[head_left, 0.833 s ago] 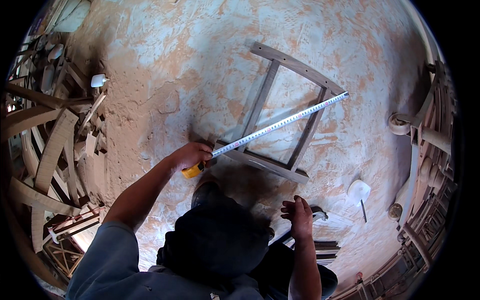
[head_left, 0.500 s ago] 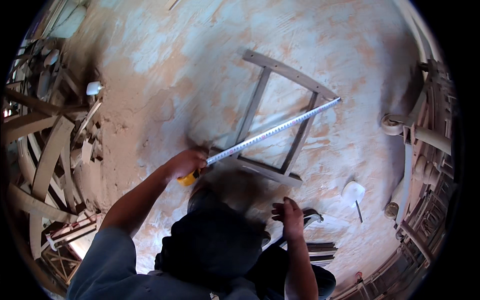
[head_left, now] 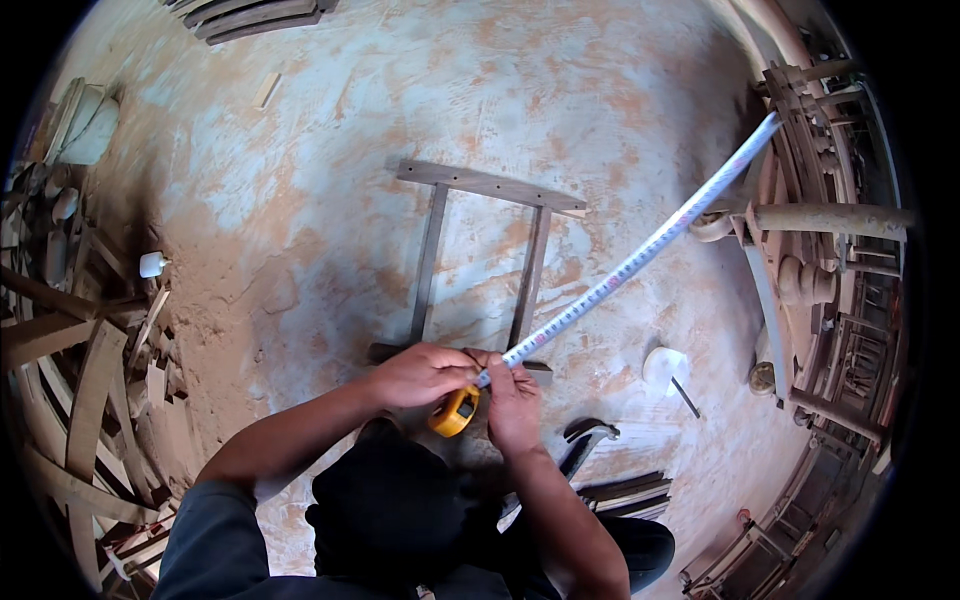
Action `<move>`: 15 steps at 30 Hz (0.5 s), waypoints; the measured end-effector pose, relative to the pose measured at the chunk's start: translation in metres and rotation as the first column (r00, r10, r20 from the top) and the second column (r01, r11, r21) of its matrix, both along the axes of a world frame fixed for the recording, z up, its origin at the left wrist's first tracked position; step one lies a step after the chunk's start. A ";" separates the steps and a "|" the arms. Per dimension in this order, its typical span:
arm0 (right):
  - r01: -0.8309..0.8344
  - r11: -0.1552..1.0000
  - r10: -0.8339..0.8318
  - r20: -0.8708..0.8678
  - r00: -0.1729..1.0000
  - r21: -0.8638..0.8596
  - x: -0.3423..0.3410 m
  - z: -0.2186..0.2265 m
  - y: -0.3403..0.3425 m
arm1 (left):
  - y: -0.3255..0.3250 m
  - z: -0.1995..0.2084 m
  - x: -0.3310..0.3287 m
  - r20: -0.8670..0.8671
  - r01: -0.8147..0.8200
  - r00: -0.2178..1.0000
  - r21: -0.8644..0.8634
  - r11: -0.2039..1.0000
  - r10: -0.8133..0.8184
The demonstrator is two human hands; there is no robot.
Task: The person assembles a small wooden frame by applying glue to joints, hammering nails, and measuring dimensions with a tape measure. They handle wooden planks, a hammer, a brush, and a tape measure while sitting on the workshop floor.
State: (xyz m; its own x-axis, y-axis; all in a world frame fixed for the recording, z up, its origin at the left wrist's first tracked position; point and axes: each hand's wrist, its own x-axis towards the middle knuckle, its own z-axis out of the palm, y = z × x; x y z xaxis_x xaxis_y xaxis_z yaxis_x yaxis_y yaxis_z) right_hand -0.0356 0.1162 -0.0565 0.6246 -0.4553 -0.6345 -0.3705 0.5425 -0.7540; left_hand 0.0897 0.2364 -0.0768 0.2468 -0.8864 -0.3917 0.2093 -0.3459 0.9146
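A yellow tape measure (head_left: 456,411) sits between my two hands, its white blade (head_left: 612,285) pulled out long toward the upper right and bending slightly. My left hand (head_left: 420,376) is closed at the mouth of the case, with the fingertips on the blade. Close beside it, my right hand (head_left: 514,402) pinches the blade between thumb and fingers. Beneath the hands, a wooden frame (head_left: 430,262) of two rails and two crosspieces lies on the floor. My hands and the tape cover part of its near rail.
A claw hammer (head_left: 585,445) lies by my right knee, next to stacked dark wood strips (head_left: 625,495). Further right is a white container (head_left: 665,370) with a dark stick. Offcuts (head_left: 100,400) pile up at the left. Wooden furniture parts (head_left: 800,280) line the right side.
My right hand has come over to the blade beside my left hand. The blade's far end has left the frame's corner and swung up to the right. The view has shifted.
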 end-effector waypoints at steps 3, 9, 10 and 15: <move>0.009 0.998 -0.011 -0.030 0.999 -0.064 -0.019 0.024 -0.023 | 0.023 -0.009 0.007 0.486 -0.038 0.872 0.191 0.981 -0.061; -0.060 0.995 0.059 -0.016 0.998 -0.080 -0.075 0.053 -0.057 | 0.085 -0.050 -0.016 0.845 -0.009 0.381 0.408 0.913 -0.374; -0.071 0.997 0.069 -0.033 0.997 -0.039 -0.082 0.057 -0.058 | 0.087 -0.055 -0.017 0.846 -0.014 0.379 0.411 0.911 -0.376; -0.100 0.995 0.100 -0.006 0.995 0.001 -0.110 0.081 -0.058 | 0.083 -0.083 -0.017 0.849 0.009 0.249 0.478 0.878 -0.465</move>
